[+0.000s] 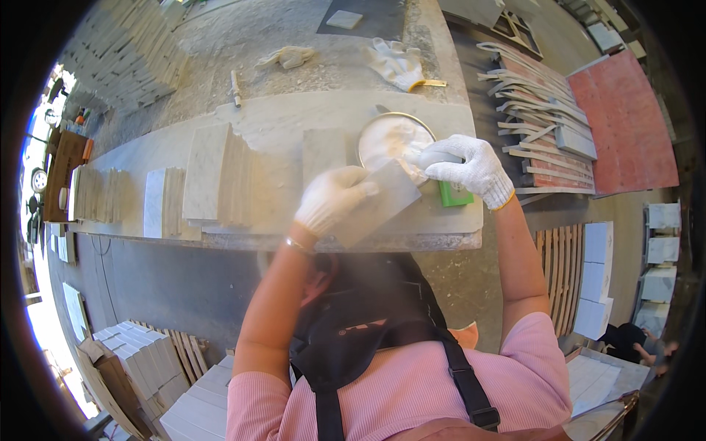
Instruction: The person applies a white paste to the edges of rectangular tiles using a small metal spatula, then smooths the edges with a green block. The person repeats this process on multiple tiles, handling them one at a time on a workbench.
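Observation:
My left hand (332, 197), in a white knit glove, grips a thin grey stone tile (396, 192) by its left side, tilted above the table's front edge. My right hand (474, 169), gloved alike, is closed around a pale, smooth piece (435, 159) at the tile's upper right corner; its kind is hard to make out. Just beyond both hands sits a round pan (360, 138) holding white powder or paste (393, 140). Beneath my right hand a bright green block (460, 195) lies partly covered. Another flat grey tile (323, 149) rests left of the pan.
Upright tile stacks (208, 175) line the dusty worktable (294, 110) on the left. Farther back lie a loose glove pair (393, 62) and a small stick-like tool (235, 88). To the right, pale strips (540, 110) cover a red board. Tile pallets (140, 360) stand behind me.

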A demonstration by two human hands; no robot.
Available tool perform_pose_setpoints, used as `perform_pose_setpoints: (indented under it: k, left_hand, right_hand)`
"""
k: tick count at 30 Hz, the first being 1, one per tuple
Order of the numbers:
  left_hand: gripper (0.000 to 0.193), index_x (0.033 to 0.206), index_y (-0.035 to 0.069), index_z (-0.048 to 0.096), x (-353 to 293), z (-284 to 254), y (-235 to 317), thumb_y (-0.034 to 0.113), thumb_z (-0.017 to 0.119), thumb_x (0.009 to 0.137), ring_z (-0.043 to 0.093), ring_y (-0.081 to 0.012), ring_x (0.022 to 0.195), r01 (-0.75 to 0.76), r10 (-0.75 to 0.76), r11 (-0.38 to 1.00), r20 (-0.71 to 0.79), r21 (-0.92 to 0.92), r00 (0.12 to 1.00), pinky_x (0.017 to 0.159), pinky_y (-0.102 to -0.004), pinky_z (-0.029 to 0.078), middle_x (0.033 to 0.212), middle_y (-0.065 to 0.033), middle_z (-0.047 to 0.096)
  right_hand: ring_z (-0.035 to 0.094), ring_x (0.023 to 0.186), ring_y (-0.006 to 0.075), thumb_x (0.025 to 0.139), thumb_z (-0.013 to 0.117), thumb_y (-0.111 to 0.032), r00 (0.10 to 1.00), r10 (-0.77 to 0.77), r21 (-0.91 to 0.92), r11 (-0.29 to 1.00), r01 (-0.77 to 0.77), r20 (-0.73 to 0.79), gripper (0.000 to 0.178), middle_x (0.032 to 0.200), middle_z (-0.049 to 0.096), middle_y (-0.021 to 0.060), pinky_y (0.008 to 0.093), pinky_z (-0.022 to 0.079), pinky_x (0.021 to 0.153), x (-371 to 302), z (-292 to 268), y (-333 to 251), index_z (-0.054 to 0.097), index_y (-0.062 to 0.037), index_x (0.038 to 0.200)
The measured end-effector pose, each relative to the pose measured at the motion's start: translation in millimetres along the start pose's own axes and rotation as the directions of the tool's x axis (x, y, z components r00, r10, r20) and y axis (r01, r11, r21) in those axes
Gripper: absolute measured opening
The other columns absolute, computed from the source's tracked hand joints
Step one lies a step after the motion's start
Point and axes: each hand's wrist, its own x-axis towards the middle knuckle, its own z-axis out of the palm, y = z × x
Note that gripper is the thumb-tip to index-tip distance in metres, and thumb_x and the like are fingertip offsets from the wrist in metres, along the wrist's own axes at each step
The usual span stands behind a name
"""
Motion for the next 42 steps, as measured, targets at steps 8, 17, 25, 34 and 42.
perform_pose_setpoints:
  k: [8,17,25,34,42]
  left_hand:
    - [0.043,0.116,0.002,0.077,0.7,-0.9,1.5,0.037,0.075,0.09,0.069,-0.017,0.093,-0.002,0.002,1.0,0.003,0.019,1.0,0.088,-0.0329,0.054,0.102,-0.0095,0.078]
    - [0.042,0.116,0.004,0.077,0.8,0.4,-1.7,0.037,0.074,0.09,0.071,-0.0193,0.093,-0.028,0.028,0.999,-0.011,0.016,1.0,0.087,-0.0338,0.055,0.103,-0.0113,0.078]
    - [0.042,0.116,0.004,0.077,7.7,3.6,-8.8,0.037,0.07,0.09,0.073,-0.0227,0.09,-0.042,0.042,0.998,0.0,0.036,0.999,0.085,-0.0359,0.055,0.102,-0.0146,0.078]
    - [0.037,0.123,-0.005,0.07,10.0,-1.1,-1.4,0.025,0.069,0.101,0.07,-0.012,0.089,0.252,-0.093,0.765,0.285,-0.592,0.954,0.08,-0.0283,0.056,0.106,-0.0059,0.075]
    - [0.038,0.125,-0.003,0.07,3.1,22.6,4.0,0.027,0.067,0.102,0.07,-0.0138,0.096,0.164,-0.088,0.757,0.15,-0.632,0.985,0.084,-0.0296,0.055,0.11,-0.0074,0.075]
  right_hand:
    - [0.074,0.103,0.0156,0.085,0.085,-0.013,1.0,-0.027,-0.039,0.999,0.027,-0.001,0.036,0.113,0.079,0.0116,0.0303,0.057,0.093,0.3,0.8,-2.6,0.077,0.003,0.115]
    - [0.073,0.102,0.015,0.086,0.082,-0.012,0.999,-0.05,0.02,0.999,0.05,-0.014,0.035,0.112,0.079,0.01,0.0293,0.057,0.091,0.6,-3.6,5.5,0.076,0.0028,0.117]
    - [0.068,0.105,0.0123,0.094,0.081,-0.012,0.952,-0.03,0.383,0.911,0.151,-0.303,0.049,0.116,0.073,0.0051,0.0276,0.057,0.09,28.9,-34.1,58.6,0.062,0.0015,0.137]
    - [0.067,0.102,0.0094,0.089,0.083,-0.014,0.908,0.008,0.152,0.986,0.061,-0.418,0.043,0.114,0.074,0.0035,0.0269,0.055,0.091,70.0,-29.2,123.8,0.07,-0.0031,0.128]
    - [0.069,0.098,0.0125,0.092,0.079,-0.015,0.859,-0.001,-0.267,0.951,-0.158,-0.513,0.041,0.109,0.076,0.0062,0.029,0.056,0.089,42.7,-36.3,110.3,0.067,-0.0049,0.131]
